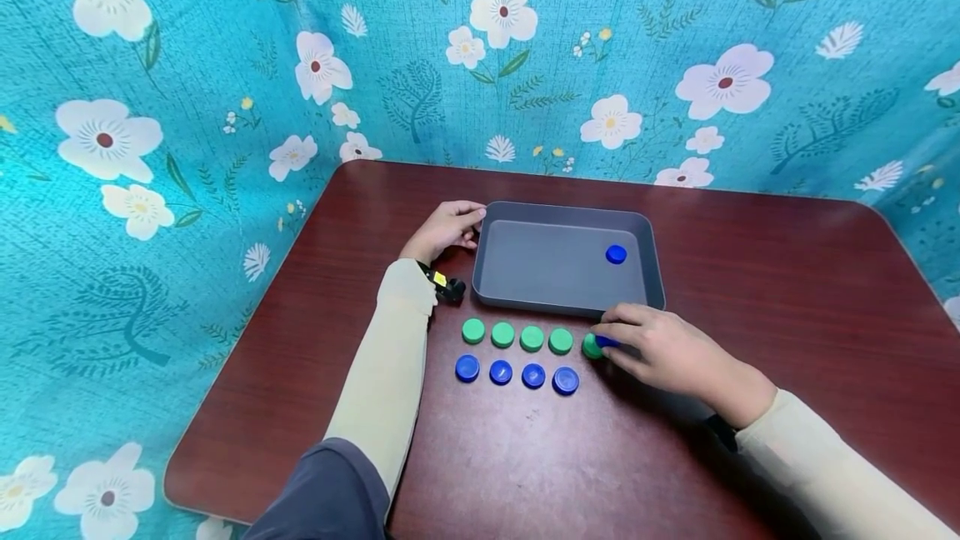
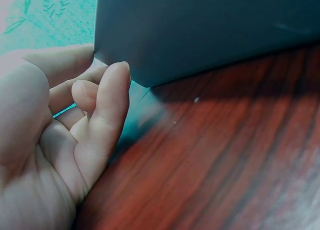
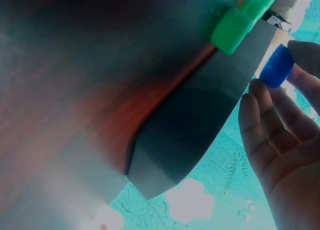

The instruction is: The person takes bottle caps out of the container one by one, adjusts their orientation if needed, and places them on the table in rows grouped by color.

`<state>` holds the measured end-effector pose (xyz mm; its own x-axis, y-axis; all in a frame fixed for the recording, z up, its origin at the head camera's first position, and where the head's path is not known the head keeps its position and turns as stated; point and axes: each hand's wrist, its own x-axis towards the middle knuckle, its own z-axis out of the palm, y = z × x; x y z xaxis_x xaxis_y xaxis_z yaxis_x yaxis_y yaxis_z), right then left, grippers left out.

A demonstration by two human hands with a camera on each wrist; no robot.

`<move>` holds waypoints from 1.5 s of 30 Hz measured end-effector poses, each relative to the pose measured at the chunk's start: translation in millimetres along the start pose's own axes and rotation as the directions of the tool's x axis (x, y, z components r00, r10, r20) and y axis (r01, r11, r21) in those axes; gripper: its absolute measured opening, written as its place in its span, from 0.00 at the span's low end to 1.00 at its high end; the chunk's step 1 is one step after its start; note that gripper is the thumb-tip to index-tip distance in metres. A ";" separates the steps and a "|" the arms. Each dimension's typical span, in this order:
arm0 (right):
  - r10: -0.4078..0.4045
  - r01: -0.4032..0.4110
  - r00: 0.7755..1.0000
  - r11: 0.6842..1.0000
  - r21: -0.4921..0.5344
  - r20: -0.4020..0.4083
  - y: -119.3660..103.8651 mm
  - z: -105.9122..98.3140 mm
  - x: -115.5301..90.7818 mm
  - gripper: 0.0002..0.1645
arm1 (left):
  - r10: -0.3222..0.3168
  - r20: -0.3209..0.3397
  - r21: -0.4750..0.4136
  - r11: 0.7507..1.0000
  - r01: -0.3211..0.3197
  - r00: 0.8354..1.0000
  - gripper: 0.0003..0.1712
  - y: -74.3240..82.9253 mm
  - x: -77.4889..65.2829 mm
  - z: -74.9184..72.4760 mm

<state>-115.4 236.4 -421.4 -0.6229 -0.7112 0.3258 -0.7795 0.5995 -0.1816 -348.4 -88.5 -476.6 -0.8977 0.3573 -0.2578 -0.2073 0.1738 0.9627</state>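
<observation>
My right hand [image 1: 663, 354] pinches a blue bottle cap [image 3: 277, 66] between thumb and fingertips. In the head view it hovers over the right end of a row of green caps [image 1: 532, 338], partly hiding the last one. A dark grey tray [image 1: 551, 306] lies behind that row, with another blue cap [image 1: 616, 254] inside, toward its right side. At the tray's left side, my left hand [image 1: 446, 232] touches the outer wall near the back corner. In the left wrist view its fingers are loosely bent beside the tray.
Nearer to me than the green caps runs a row of several blue caps [image 1: 533, 375]. Everything stands on a dark red wood-grain table [image 1: 787, 290]. A blue floral curtain [image 1: 420, 48] hangs behind the table and along its left.
</observation>
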 end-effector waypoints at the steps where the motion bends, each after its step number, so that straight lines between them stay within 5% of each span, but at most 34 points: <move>1: -0.003 0.003 1.000 1.000 0.000 0.000 -0.8 0.2 -1.0 0.18 | 0.000 0.000 -0.003 1.000 0.000 1.000 0.18 -0.2 -0.2 0.3; 10: -0.026 0.026 0.999 1.000 0.015 -0.019 -5.7 7.6 -8.3 0.18 | -0.003 -0.004 -0.008 1.000 0.003 1.000 0.17 -1.2 0.0 0.6; 22: 0.047 -0.047 0.999 0.999 0.005 -0.009 -12.4 4.0 -12.7 0.18 | 0.014 -0.007 0.005 1.000 -0.013 1.000 0.17 3.3 -2.0 0.7; 45: 0.014 -0.015 1.000 0.999 0.035 0.028 -19.2 9.3 -14.2 0.20 | 0.012 -0.001 0.032 0.999 -0.012 1.000 0.19 2.1 0.7 -0.6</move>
<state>-92.3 231.6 -431.2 -0.6355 -0.7128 0.2969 -0.7718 0.5971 -0.2184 -349.8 -88.5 -474.7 -0.9008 0.3580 -0.2457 -0.1837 0.1986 0.9627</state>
